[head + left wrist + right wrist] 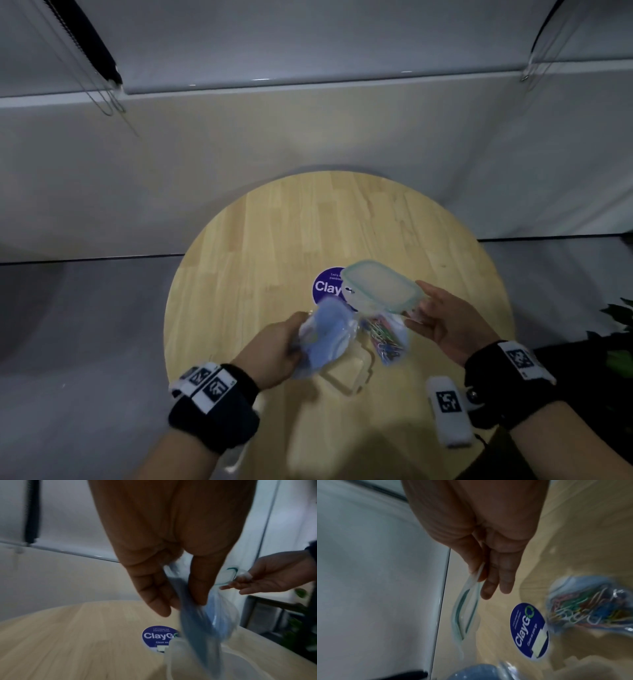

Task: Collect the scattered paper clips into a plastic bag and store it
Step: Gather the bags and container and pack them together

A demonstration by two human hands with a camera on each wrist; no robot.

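My left hand [277,346] grips the bunched top of a bluish plastic bag [329,339], thumb and fingers [199,585] pinching it. The bag [205,626] hangs just above an open clear plastic container [346,373] on the round wooden table [274,240]. Coloured paper clips [383,339] fill the bag's lower end [583,609]. My right hand [442,318] holds the container's clear lid [380,286] with a teal rim by one edge, lifted above the table right of the bag. In the right wrist view the lid [467,607] is pinched between thumb and fingers [491,585].
A round purple "ClayGo" sticker [325,286] lies at the table's middle, partly covered by the lid. A white wall and ledge [308,89] run behind. Green plant leaves [620,318] and dark furniture stand at the right. Grey floor surrounds the table.
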